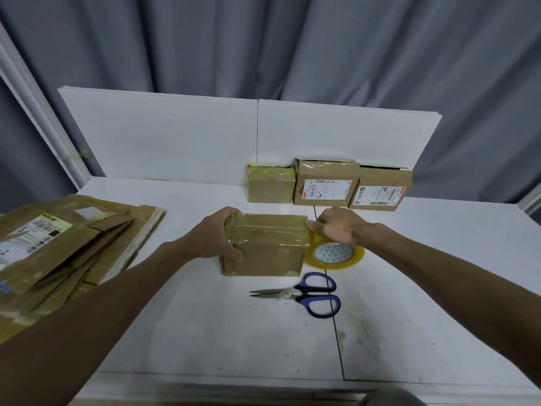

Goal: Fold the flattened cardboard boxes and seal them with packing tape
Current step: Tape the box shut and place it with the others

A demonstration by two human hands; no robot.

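My left hand [219, 238] grips the box [266, 253] on the table [205, 332]; my right hand [339, 227] pinches packing tape [355, 254] at its right edge. Slack could wrinkle the strip or stick it crooked.

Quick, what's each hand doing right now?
Left hand: closed, holding the cardboard box by its left end.
Right hand: closed, holding the tape roll beside the box.
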